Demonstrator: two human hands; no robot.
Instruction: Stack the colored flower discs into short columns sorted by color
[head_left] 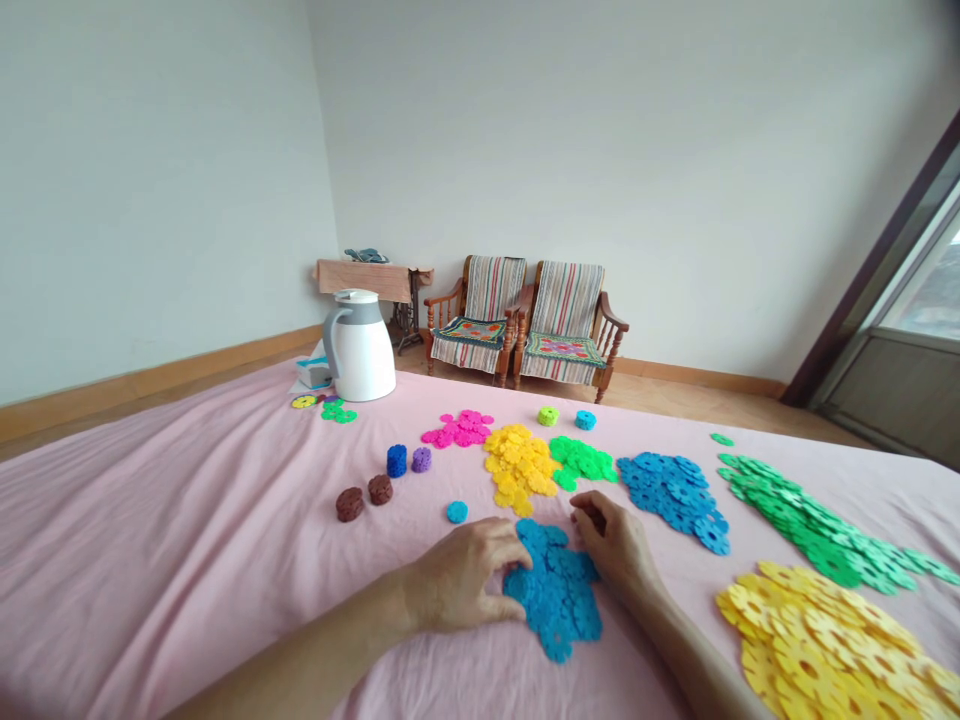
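Observation:
A loose pile of blue flower-shaped plastic discs [559, 590] lies on the pink cloth between my hands. My left hand [466, 575] rests at the pile's left edge, thumb and fingers curved but apart, their tips touching the discs. At the upper right edge of the same pile is my right hand [616, 545], its fingers curled in towards the thumb. Whatever those fingertips pinch, if anything, is hidden. A small light-blue disc stack [457, 512] sits just beyond my left hand. Yellow discs [521, 465] and bright green discs [583, 460] lie ahead of my hands.
Brown stacks [349, 504], a dark blue stack [397, 460] and a purple stack [421, 459] stand left. A white jug [364, 350] is at the far edge. Pink discs [459, 429] lie mid-table; blue [671, 495], green [817, 525] and yellow piles [832, 645] spread right.

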